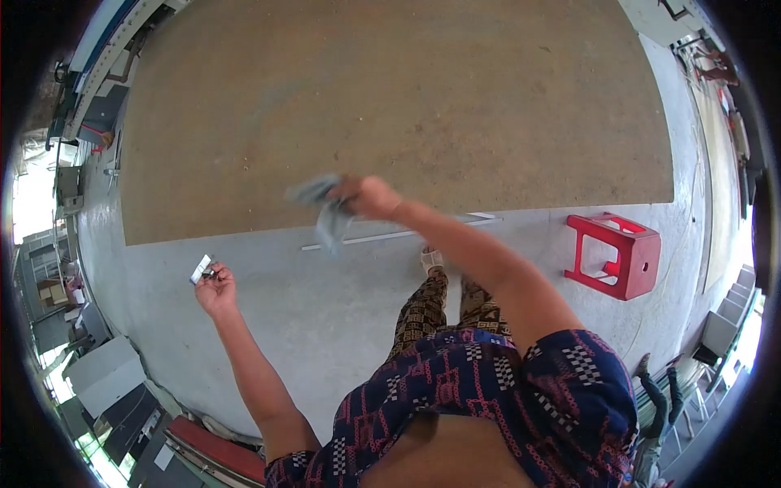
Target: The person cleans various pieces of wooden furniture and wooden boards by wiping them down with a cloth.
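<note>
My right hand (373, 200) grips a grey-blue cloth (332, 221), blurred by motion, at the near edge of a large brown board (399, 98). The cloth hangs partly over that edge. Small pale specks are scattered on the board. Out to the left, over the grey floor, my left hand (216, 291) is closed around a small flat piece (202, 268), white and shiny. Its exact kind is too small to make out.
A red plastic stool (616, 256) lies on its side at the right. Beneath the board's near edge runs a thin white strip (390, 237). A red padded bench (215, 450) is at lower left. At lower right, another person's legs (656, 398) show.
</note>
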